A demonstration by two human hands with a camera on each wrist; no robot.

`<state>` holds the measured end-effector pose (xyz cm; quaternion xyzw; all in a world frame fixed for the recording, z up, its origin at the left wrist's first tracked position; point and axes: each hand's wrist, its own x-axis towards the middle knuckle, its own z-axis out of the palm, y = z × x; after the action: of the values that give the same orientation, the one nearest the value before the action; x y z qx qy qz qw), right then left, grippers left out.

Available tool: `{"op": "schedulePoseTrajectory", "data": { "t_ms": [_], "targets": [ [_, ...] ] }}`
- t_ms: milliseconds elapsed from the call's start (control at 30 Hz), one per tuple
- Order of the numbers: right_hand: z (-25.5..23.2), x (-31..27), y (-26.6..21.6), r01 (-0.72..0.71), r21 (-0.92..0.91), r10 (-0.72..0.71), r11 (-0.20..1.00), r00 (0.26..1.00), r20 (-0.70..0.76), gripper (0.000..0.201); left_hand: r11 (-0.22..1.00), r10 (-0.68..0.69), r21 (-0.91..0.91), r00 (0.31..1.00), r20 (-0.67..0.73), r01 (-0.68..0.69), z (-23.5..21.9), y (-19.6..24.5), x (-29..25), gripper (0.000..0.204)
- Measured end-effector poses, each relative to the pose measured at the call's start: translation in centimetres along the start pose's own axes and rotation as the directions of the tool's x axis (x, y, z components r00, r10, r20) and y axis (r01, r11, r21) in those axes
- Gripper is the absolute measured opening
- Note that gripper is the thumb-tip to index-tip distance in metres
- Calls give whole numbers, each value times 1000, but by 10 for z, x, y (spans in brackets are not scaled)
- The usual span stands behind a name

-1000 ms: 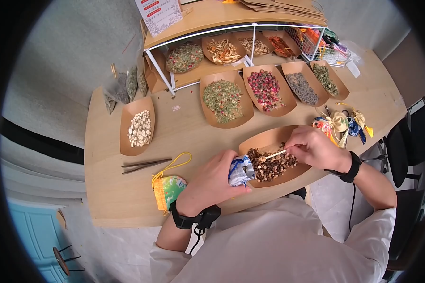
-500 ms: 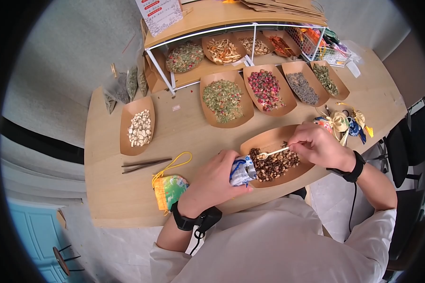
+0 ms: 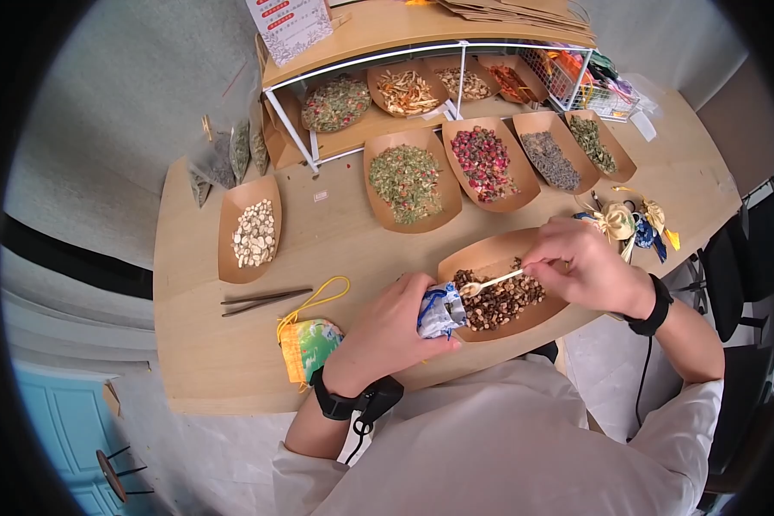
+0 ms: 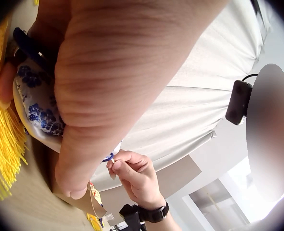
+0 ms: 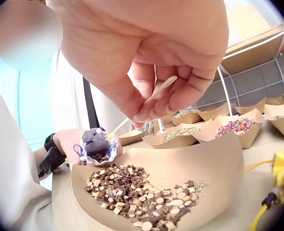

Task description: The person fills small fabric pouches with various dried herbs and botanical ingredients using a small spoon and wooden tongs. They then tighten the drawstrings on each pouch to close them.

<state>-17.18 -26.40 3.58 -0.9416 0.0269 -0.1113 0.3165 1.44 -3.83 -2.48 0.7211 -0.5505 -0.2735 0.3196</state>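
My left hand (image 3: pixel 383 322) grips a small blue-and-white drawstring pouch (image 3: pixel 441 311), its mouth turned toward the right. Dark bits show inside the pouch (image 5: pixel 97 149) in the right wrist view. Between thumb and fingertips, my right hand (image 3: pixel 586 268) pinches a thin wooden spoon (image 3: pixel 499 279). The spoon's bowl end is right at the pouch's mouth. Beneath the spoon lies a brown paper tray (image 3: pixel 464 254) holding chopped brown and tan pieces (image 3: pixel 512 301). Part of the pouch is hidden behind the left hand's fingers.
A yellow-green pouch (image 3: pixel 316 348) and dark tweezers (image 3: pixel 267 301) lie left of my hands. A tray of whitish pieces (image 3: pixel 255 234) stands farther left. Trays of dried flowers (image 3: pixel 483 163) and herbs line the back, before a white-framed shelf (image 3: pixel 387 69). Decorated sachets (image 3: pixel 619 222) lie at right.
The spoon has risen from the chopped pieces and shifted left to the pouch's mouth, with the right hand moving along. The left hand and pouch have barely moved.
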Motion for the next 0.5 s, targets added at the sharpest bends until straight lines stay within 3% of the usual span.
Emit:
{"op": "schedulePoseTrajectory", "data": {
  "t_ms": [67,133,233,500],
  "targets": [
    [7,3,-10,66,-70,-68,995,997,-23,5,1000,-4,-4,1000,0,4,0,0,0,72],
    [15,5,-18,281,-292,-295,914,955,-6,9,1000,1,10,1000,-8,-1,0,1,0,72],
    [16,6,-23,282,-349,-316,894,948,-42,12,1000,-20,-2,1000,-1,20,-1,1,-1,72],
    [-18,-14,8,-4,-468,-15,884,999,-37,7,999,-41,-13,999,11,41,0,0,0,71]
  ]
}}
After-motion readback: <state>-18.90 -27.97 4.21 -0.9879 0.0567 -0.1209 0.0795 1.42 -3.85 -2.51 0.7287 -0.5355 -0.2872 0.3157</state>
